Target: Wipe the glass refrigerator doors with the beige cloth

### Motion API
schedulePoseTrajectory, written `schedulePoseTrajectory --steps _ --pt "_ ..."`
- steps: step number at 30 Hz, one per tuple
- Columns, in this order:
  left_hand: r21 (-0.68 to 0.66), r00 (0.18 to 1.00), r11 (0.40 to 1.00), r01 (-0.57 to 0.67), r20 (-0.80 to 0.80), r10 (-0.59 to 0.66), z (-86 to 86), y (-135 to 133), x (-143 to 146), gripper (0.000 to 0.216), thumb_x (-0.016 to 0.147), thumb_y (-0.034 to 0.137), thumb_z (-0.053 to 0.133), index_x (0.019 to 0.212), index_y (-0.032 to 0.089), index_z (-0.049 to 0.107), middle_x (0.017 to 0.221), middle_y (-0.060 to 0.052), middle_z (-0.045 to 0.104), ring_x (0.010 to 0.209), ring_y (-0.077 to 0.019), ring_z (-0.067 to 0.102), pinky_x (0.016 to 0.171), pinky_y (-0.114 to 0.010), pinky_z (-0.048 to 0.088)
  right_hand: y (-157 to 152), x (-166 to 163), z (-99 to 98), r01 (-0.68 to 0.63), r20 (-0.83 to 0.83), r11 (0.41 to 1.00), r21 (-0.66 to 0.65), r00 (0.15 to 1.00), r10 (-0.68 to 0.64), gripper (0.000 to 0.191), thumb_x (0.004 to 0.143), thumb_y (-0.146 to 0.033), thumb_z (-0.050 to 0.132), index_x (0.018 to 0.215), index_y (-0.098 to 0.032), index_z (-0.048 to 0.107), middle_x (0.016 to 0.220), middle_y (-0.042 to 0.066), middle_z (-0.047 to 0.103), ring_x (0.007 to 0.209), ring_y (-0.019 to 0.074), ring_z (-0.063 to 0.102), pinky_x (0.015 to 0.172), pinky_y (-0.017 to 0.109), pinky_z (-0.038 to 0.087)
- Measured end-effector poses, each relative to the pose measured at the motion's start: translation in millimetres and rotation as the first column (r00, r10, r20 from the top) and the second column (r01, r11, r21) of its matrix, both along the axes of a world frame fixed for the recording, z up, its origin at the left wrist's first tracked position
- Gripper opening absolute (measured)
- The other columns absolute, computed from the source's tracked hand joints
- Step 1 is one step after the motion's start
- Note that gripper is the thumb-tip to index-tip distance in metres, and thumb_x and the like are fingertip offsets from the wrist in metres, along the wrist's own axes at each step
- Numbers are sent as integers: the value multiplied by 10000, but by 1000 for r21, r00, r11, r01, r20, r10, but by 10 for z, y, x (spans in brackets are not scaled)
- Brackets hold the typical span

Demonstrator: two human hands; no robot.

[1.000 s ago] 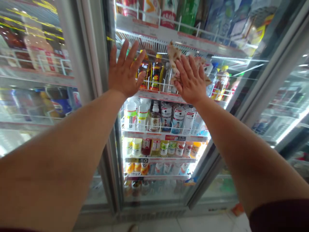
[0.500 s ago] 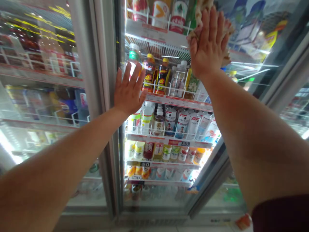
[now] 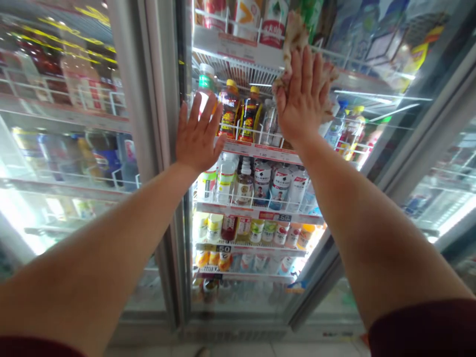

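My right hand (image 3: 303, 96) holds a crumpled, brown-and-cream patterned cloth (image 3: 295, 37) flat under its palm and fingers, against the glass door (image 3: 238, 302) of a drinks fridge. Parts of the cloth stick out above the fingers and on both sides. Lower and to the left, my left hand (image 3: 199, 134) lies open on the same door near its left frame, fingers spread, with nothing in it. Behind the glass between the hands stand dark bottles with yellow caps (image 3: 249, 116).
Metal door frames (image 3: 150, 99) run down both sides of this door. Several shelves of bottles (image 3: 260, 183) show through the glass. Another fridge section (image 3: 67, 114) stands on the left, and one more (image 3: 442, 173) on the right. Floor tiles (image 3: 253, 349) show at the bottom.
My right hand has slid down and to the left across the glass with the cloth. My left hand has stayed in about the same place.
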State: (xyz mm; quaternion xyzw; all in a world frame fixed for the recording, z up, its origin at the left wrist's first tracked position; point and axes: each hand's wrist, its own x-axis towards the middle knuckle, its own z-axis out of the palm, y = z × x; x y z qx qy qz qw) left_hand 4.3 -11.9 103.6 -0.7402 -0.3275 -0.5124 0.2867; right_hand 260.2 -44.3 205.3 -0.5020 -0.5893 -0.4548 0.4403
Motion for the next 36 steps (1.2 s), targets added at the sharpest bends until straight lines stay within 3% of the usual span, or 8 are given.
schedulePoseTrajectory --steps 4,7,12,18,22,24,29,36 --pt "8 1000 1000 -10 -3 10 -3 1 6 751 1022 497 453 1695 374 146 1735 67 169 1615 -288 -3 1349 -599 19 76 61 -263 -29 131 999 25 991 26 724 999 -528 145 1694 -362 30 1713 -68 310 1650 242 28 1306 677 59" --pt "35 1000 999 -8 -4 9 -8 3 12 735 1029 465 449 1694 378 147 1733 64 169 1617 -292 39 1347 -607 16 20 64 -323 22 155 999 -41 988 -15 740 1003 -542 172 1702 -321 66 1730 -24 282 1650 280 30 1297 698 110" --pt "21 999 999 -33 -1 33 -12 1 16 776 1018 431 468 1700 362 106 1737 43 152 1612 -326 64 1331 -658 32 -61 -10 -84 -28 120 995 -93 992 39 727 1004 -572 186 1674 -296 238 1754 -59 191 1646 243 87 1330 580 96" --pt "52 999 998 -28 -14 29 -24 14 -4 758 1026 458 446 1698 376 106 1731 91 111 1618 -292 39 1345 -629 29 -28 -176 313 -41 80 999 -31 996 43 749 981 -581 184 1654 -264 263 1752 -52 191 1628 226 132 1331 531 67" --pt "30 1000 1000 -11 -6 11 -17 17 -9 744 1016 480 445 1689 407 136 1718 139 91 1619 -274 24 1357 -598 2 -29 -248 362 -79 69 996 41 995 76 761 977 -552 168 1647 -208 272 1740 -21 238 1617 273 178 1313 618 97" --pt "15 1000 1000 0 1 0 -11 12 -8 740 1012 495 439 1686 417 143 1712 158 80 1620 -268 20 1360 -586 -12 -21 -256 352 -110 44 993 48 993 108 727 960 -546 182 1636 -305 298 1723 -86 261 1619 255 189 1318 607 88" --pt "-9 1000 1000 -5 3 5 -9 -12 -1 729 1021 521 402 1689 404 137 1712 157 66 1618 -264 1 1356 -582 -30 63 -276 230 -229 -61 973 34 971 231 673 906 -558 226 1568 -533 350 1673 -209 300 1622 207 180 1325 547 68" --pt "-14 1000 1000 -27 4 27 -16 -35 9 734 1013 487 421 1692 378 163 1721 121 87 1621 -283 27 1349 -608 -5 98 -306 -281 -130 56 991 -39 990 132 719 998 -540 165 1688 -338 169 1701 -78 338 1649 260 24 1317 643 14"
